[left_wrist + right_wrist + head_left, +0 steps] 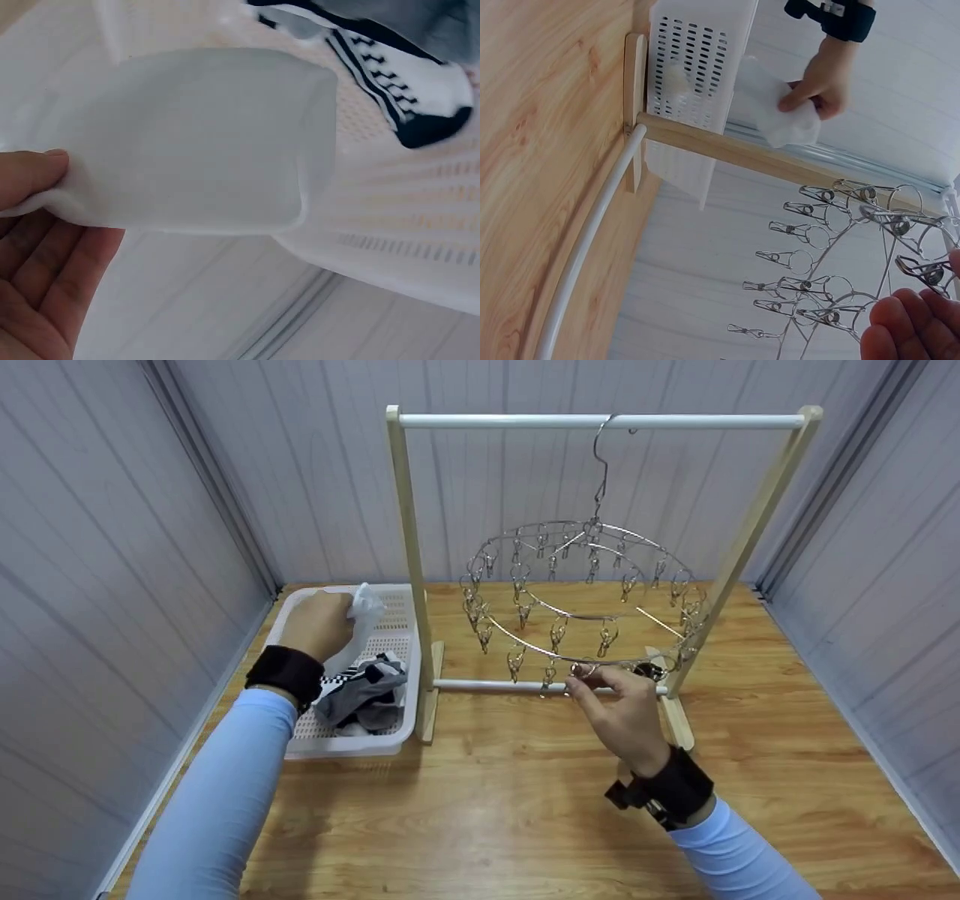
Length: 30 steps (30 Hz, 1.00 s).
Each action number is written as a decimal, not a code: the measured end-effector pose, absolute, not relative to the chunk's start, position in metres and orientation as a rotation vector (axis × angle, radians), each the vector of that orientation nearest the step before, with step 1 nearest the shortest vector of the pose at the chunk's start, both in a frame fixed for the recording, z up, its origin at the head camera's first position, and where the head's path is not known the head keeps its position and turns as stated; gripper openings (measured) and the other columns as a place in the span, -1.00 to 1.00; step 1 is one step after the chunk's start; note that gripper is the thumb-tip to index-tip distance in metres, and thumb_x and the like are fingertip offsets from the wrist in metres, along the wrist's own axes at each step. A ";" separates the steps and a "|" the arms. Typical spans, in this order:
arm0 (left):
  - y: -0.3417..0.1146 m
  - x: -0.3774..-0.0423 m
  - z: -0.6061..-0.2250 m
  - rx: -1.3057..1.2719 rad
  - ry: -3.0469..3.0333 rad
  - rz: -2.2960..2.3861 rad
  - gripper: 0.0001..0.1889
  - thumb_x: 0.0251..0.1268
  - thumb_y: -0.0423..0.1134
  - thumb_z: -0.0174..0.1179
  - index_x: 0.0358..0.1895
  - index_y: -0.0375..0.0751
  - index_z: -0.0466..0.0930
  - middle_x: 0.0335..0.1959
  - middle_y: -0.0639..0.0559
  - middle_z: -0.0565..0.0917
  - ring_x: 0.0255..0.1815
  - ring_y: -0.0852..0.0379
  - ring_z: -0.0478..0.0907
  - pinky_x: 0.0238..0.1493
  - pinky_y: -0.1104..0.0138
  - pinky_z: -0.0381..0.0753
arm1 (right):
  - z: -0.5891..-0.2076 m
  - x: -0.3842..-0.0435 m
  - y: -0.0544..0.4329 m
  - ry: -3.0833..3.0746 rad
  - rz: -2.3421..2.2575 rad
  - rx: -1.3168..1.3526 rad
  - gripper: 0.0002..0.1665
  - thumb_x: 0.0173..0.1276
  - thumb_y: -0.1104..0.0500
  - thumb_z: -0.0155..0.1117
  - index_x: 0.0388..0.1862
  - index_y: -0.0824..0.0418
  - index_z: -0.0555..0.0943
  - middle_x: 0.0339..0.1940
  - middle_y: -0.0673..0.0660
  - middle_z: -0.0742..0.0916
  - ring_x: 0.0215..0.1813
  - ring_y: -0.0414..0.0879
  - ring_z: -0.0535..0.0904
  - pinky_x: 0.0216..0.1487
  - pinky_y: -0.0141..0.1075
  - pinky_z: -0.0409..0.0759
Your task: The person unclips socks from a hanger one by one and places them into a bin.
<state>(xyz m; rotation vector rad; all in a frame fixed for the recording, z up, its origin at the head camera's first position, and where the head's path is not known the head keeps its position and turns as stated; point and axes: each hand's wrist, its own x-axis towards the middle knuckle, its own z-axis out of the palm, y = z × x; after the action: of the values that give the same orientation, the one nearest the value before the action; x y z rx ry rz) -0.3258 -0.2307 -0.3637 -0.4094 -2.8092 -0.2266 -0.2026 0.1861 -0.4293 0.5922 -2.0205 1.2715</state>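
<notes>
My left hand [319, 622] is raised over the white basket [405, 739], gripping a thin white sock [202, 142] between thumb and fingers. The sock hangs down toward the basket. Over by the drying rack, my right hand [622, 712] is at the front rim of a round metal clip hanger [601, 454]. Thumb and fingertips pinch a metal clip [926, 271] there; the fingers partly hide it. Whether the clip's mouth is spread cannot be made out. Grey socks [364, 697] and a black-and-white patterned sock [397, 94] lie in the basket.
A wooden stand with a white top bar [510, 421] carries the hanger. Several metal clips dangle around its rings. The stand's left post [409, 525] rises between the basket and the hanger. Grey panelled walls [112, 510] enclose the wooden floor [480, 810].
</notes>
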 end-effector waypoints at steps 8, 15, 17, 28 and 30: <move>-0.218 -0.327 -0.395 -0.599 -2.881 0.000 -0.92 0.31 -0.60 0.22 -0.28 -0.46 0.70 -0.32 -0.40 0.77 -0.30 -0.37 0.75 -0.26 -0.20 0.74 | -0.429 -0.203 0.185 -2.001 1.276 0.605 -0.93 0.29 0.46 0.51 -0.34 0.34 0.80 -0.37 0.23 0.87 -0.29 -0.25 0.76 -0.07 -0.61 0.66; -0.206 -0.326 -0.409 -0.685 -3.036 0.045 -0.87 0.22 -0.56 0.23 -0.46 -0.38 0.68 -0.41 -0.33 0.77 -0.46 -0.20 0.69 -0.30 -0.17 0.74 | -0.430 -0.203 0.185 -1.996 1.272 0.612 -0.92 0.27 0.48 0.52 -0.35 0.36 0.80 -0.37 0.23 0.87 -0.29 -0.22 0.76 -0.07 -0.61 0.66; -0.203 -0.326 -0.410 -0.670 -3.142 0.055 -0.84 0.21 -0.54 0.22 -0.50 -0.33 0.66 -0.44 -0.26 0.76 -0.51 -0.08 0.58 -0.33 -0.10 0.70 | -0.430 -0.203 0.185 -1.998 1.271 0.607 -0.93 0.27 0.47 0.52 -0.34 0.36 0.80 -0.37 0.23 0.87 -0.29 -0.21 0.77 -0.07 -0.61 0.66; -0.200 -0.327 -0.417 -0.680 -3.379 -0.047 -0.65 0.19 -0.44 0.21 -0.66 -0.07 0.34 -0.65 0.13 0.34 -0.60 0.13 0.22 -0.54 0.30 0.20 | -0.430 -0.202 0.185 -2.008 1.291 0.611 -0.94 0.28 0.46 0.53 -0.32 0.36 0.80 -0.33 0.25 0.88 -0.26 -0.24 0.77 -0.06 -0.61 0.67; -0.203 -0.328 -0.414 -0.705 -3.360 -0.101 -0.59 0.15 -0.40 0.24 -0.71 -0.02 0.25 -0.71 0.17 0.24 -0.64 0.18 0.14 -0.58 0.34 0.09 | -0.429 -0.202 0.185 -2.007 1.284 0.612 -0.93 0.27 0.47 0.52 -0.32 0.36 0.80 -0.33 0.26 0.87 -0.26 -0.23 0.77 -0.06 -0.61 0.67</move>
<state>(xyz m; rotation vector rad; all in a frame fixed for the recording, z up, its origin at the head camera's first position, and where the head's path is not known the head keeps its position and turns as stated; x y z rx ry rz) -0.3280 -0.2031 -0.4145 -0.7048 -3.3597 -0.1011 -0.2017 0.1847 -0.4292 0.6125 -2.0067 1.2843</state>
